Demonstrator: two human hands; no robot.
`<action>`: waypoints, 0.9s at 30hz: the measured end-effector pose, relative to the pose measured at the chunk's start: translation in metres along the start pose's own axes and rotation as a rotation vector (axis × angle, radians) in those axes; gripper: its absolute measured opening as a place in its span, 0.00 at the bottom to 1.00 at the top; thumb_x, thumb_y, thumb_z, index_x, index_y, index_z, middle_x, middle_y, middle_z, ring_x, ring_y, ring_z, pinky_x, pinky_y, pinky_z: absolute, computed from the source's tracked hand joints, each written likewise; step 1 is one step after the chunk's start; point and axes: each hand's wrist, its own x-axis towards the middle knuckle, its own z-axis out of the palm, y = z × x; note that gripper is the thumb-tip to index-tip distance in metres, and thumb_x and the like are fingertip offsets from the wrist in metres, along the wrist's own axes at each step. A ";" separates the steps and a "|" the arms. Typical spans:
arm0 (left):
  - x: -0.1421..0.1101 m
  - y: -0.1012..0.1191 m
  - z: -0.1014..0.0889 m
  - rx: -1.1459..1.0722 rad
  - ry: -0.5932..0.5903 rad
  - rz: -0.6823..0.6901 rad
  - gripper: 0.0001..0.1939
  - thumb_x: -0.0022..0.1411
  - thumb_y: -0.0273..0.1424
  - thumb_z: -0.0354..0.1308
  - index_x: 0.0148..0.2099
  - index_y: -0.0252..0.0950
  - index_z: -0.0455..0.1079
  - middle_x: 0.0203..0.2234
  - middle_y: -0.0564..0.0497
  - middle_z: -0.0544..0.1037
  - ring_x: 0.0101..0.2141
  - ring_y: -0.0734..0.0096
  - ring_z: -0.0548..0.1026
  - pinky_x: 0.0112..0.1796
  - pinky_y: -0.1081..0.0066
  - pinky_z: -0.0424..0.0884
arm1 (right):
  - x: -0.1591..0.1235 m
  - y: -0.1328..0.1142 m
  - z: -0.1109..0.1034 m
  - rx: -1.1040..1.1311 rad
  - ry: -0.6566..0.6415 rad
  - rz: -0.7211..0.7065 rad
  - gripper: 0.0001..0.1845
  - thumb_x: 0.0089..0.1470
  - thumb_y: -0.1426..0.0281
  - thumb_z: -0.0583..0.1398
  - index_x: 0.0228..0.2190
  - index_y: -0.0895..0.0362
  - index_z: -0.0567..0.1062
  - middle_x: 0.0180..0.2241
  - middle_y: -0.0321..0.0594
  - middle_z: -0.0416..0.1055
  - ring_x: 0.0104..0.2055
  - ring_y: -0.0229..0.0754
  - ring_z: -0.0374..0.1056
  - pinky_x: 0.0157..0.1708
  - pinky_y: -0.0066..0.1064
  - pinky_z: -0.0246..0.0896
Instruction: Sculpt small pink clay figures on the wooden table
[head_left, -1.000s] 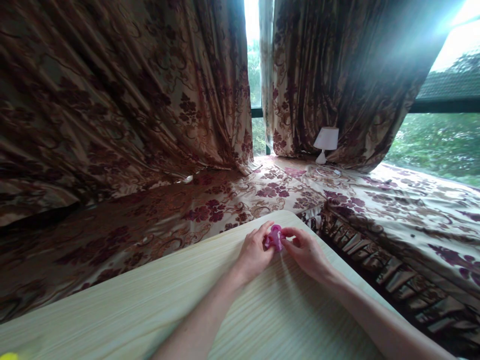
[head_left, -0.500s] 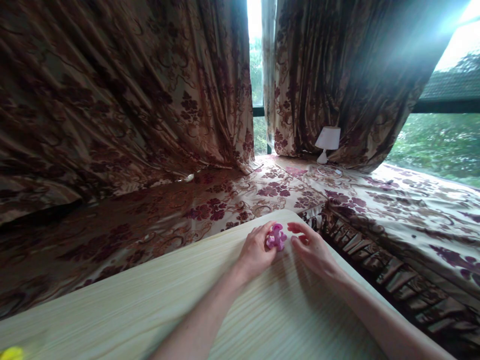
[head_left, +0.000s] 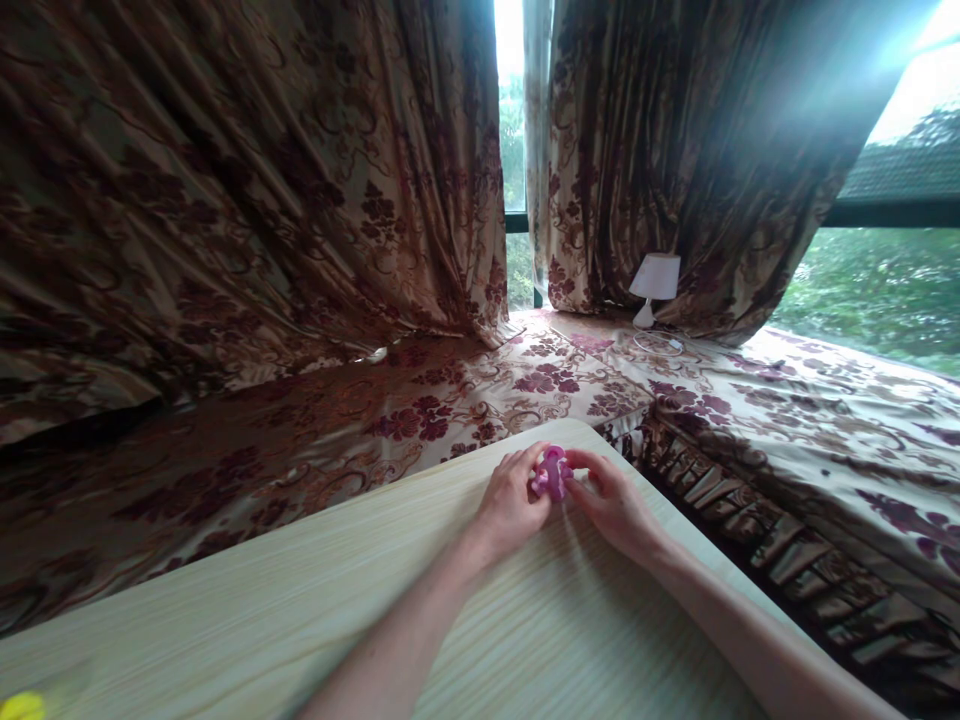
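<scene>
- While the left hand [head_left: 514,500] clamps one side of the pink piece [head_left: 553,474], the right hand [head_left: 613,505] pinches its other side.
- The pink piece is between the hands, near the counter's [head_left: 300,600] far corner.
- A yellow thing [head_left: 22,706] shows at the bottom left.
- Beyond, a white lamp [head_left: 655,278] stands on patterned cloth [head_left: 547,378].

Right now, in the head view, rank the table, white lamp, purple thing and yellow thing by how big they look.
Largest to smallest:
1. Table
2. White lamp
3. Purple thing
Yellow thing: unranked, the picture's edge cuts it off.
</scene>
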 end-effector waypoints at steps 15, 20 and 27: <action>-0.002 -0.005 0.000 -0.011 0.008 -0.050 0.28 0.54 0.22 0.50 0.57 0.40 0.57 0.45 0.47 0.70 0.44 0.67 0.69 0.48 0.66 0.65 | -0.002 -0.001 0.004 0.037 -0.027 -0.039 0.17 0.47 0.75 0.57 0.42 0.55 0.71 0.36 0.40 0.70 0.37 0.40 0.66 0.35 0.30 0.62; -0.002 -0.007 0.000 0.000 0.037 -0.062 0.27 0.53 0.21 0.50 0.56 0.40 0.58 0.44 0.48 0.71 0.44 0.68 0.69 0.48 0.67 0.65 | 0.000 0.004 0.010 0.115 -0.056 0.041 0.21 0.48 0.76 0.56 0.45 0.54 0.68 0.37 0.39 0.70 0.34 0.37 0.67 0.34 0.29 0.64; 0.000 -0.008 0.002 0.019 0.056 -0.054 0.24 0.55 0.22 0.49 0.55 0.40 0.60 0.42 0.48 0.72 0.44 0.67 0.69 0.47 0.66 0.65 | 0.003 0.004 0.013 0.108 -0.046 0.045 0.20 0.47 0.76 0.57 0.45 0.55 0.68 0.36 0.39 0.71 0.35 0.39 0.68 0.36 0.31 0.64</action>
